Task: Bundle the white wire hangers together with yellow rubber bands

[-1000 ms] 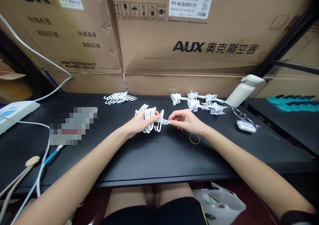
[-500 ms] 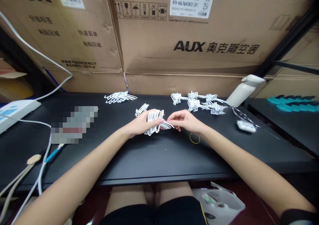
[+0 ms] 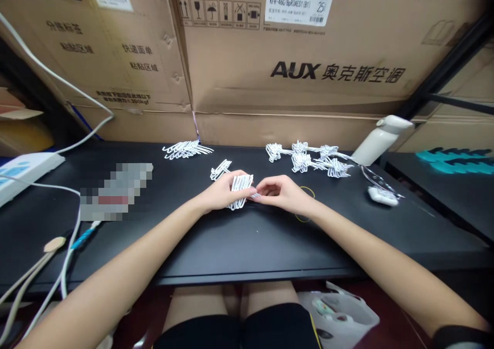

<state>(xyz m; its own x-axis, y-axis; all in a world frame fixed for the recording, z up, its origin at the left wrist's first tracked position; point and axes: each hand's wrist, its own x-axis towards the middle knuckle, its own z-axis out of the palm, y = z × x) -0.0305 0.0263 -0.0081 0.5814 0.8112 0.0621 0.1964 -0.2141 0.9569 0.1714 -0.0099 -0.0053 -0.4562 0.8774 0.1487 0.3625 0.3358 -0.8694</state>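
While held in the left grip [image 3: 219, 193], pointing toward the right grip [image 3: 284, 193]

Though gathered into one bundle of white hooks [image 3: 242, 190], not wholly visible: covered at the left by the left grip, closed around with the thumb across the front. Held low over the black surface [image 3: 250, 251], between the two bare hands; hard to tell whether touching or just above.

Runs lengthwise from left to right, from the bent loops at the left grip to the thin straight ends [image 3: 256, 195] at the tips of the right grip. Dips slightly toward the near edge along the way. Sits nearest the left grip, meeting the right grip only at those ends. On the right, shows curled fingers with thumb and forefinger brought close; cannot tell whether pinching or merely touching.

Just beyond the left grip, on the surface, a smaller group of hooks [image 3: 221, 169]; farther back, a fanned row of hooks [image 3: 187, 149]. Beyond the right grip, several gathered clusters [image 3: 301, 162]. Partly hidden by the right wrist [image 3: 314, 205], a yellow band [image 3: 307, 187].
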